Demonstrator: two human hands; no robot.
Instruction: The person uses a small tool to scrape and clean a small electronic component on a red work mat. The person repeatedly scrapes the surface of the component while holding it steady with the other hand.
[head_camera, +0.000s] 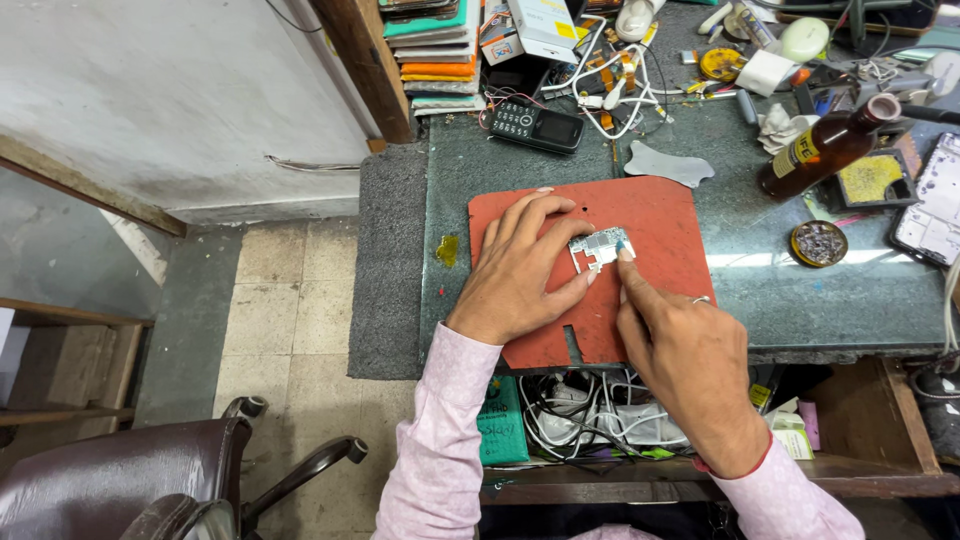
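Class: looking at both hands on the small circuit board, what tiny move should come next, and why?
Probably press the left hand down firmer on the circuit board: it lies loose on the red mat, and the right hand pokes its edge with a fingertip.

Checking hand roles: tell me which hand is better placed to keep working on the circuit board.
Probably right: the right hand has a fingertip on the circuit board, while the left hand lies spread beside it on the red mat.

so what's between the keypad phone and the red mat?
Head view: only bare dark green benchtop between the keypad phone and the red mat.
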